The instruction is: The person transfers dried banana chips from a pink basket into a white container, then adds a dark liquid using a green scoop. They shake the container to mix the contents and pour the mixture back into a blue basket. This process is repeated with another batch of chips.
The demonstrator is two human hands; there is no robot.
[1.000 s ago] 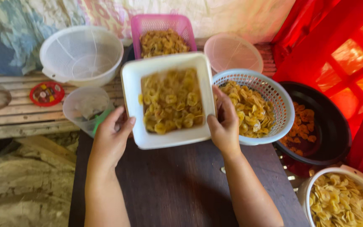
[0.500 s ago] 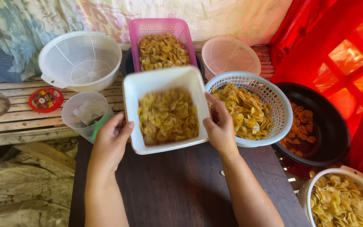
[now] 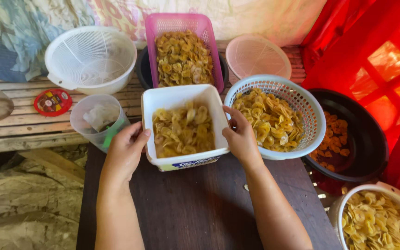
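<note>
Both hands, the left hand [image 3: 125,153] and right hand [image 3: 240,137], gripped the sides of a white tub [image 3: 183,126] of yellow chips [image 3: 184,131] on the dark table [image 3: 195,203], bare on its near side, with a white basket [image 3: 302,111] of chips just right.

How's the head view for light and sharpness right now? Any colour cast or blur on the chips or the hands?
Head view: sharp on the white tub of banana chips, with the left hand and right hand unblurred; a strong red cast from the backlit red cloth tints the black basin and its chips on the right; soft daylight elsewhere, only faint shadows on the dark table.
</note>
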